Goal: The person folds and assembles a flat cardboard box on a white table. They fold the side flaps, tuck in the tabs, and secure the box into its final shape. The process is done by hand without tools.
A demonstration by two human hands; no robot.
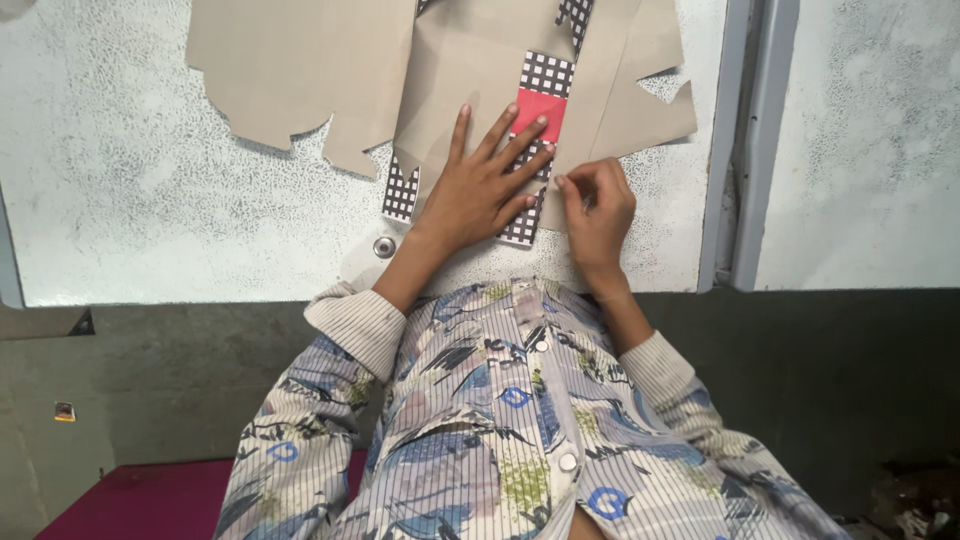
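While the left hand (478,185) lies flat with fingers spread on the folded brown cardboard blank (470,60), the right hand (598,205) pinches its black-and-white checked edge (524,228). Both rest on a speckled white worktop (150,200).

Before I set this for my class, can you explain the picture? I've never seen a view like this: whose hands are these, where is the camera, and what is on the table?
There is one picture, taken by a camera worn on a person's head, looking straight down. So the patterned shirt at the bottom is the wearer's own, and both hands are theirs.

On the pale speckled table lie flat brown card cutouts. One folded piece shows a black-and-white checked side with a red patch.

The left hand lies spread flat on the folded piece, pressing it down. The right hand pinches its edge with its fingers. Neither hand lifts anything off the table.
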